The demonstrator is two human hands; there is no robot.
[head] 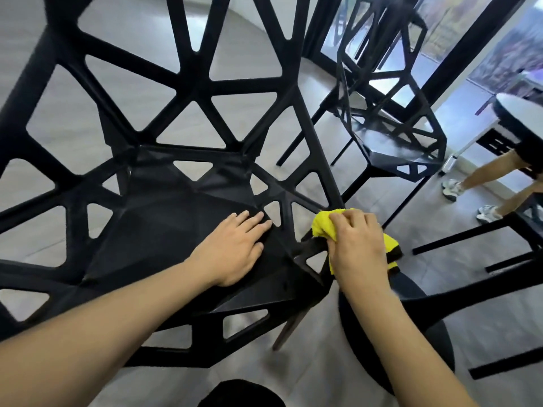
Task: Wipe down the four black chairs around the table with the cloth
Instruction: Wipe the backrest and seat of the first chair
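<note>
— Nearest black chair?
— Filling most of the view, seen from above: open lattice back rising toward the top, faceted solid seat below.

— Left hand?
— Resting palm-down on the seat, right of its middle. Fingers straight and pressed close side by side, flat on the surface, gripping nothing.

— Right hand?
— At the seat's right front corner, curled over the yellow cloth. Fingers bent and bunched on the fabric, pinning it against the chair's rim. Cloth showing on both sides of the hand, with a dark edge at the right.

— Other chairs?
— A second black chair of the same lattice make, well apart at the upper right, near dark window frames, with light gleaming on its seat. Black legs of more furniture at the right edge; impossible to say whether chair or something else.

— Anything else?
— A round black base on the floor just below the right forearm. Grey floor visible through the lattice gaps. At the far right, another person's bare legs and white trainers beside a round-edged counter.
</note>
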